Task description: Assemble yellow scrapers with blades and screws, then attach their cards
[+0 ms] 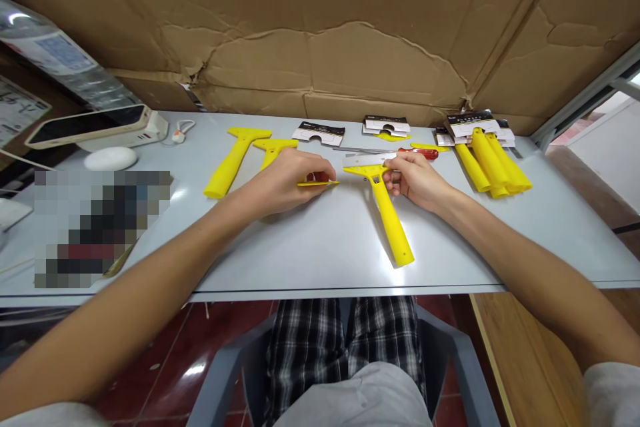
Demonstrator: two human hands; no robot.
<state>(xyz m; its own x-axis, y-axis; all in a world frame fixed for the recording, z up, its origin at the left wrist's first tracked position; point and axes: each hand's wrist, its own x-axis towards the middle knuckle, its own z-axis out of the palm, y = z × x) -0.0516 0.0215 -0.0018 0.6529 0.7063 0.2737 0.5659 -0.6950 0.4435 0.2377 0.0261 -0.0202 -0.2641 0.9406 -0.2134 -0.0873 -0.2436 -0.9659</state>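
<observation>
My right hand [413, 180] pinches the head of a yellow scraper [393, 223], whose handle slants toward the table's front edge. A metal blade [367, 159] lies along the top of that head. In my left hand [300, 177] a thin flat yellow piece [317, 183] is held between fingers and thumb, just left of the scraper and apart from it. Past my left hand lie two more yellow scrapers, one in full view [230, 163] and one partly covered by the hand [273, 152]. Behind my right hand rests a screwdriver with a red handle [425, 153].
Several yellow scrapers with card labels [493, 160] are piled at the right. Black-and-white cards [319, 133] lie at the back before a cardboard sheet [330, 27]. On the left are a phone on a stand [95, 125], a white mouse [110, 158] and a plastic bottle [65, 53].
</observation>
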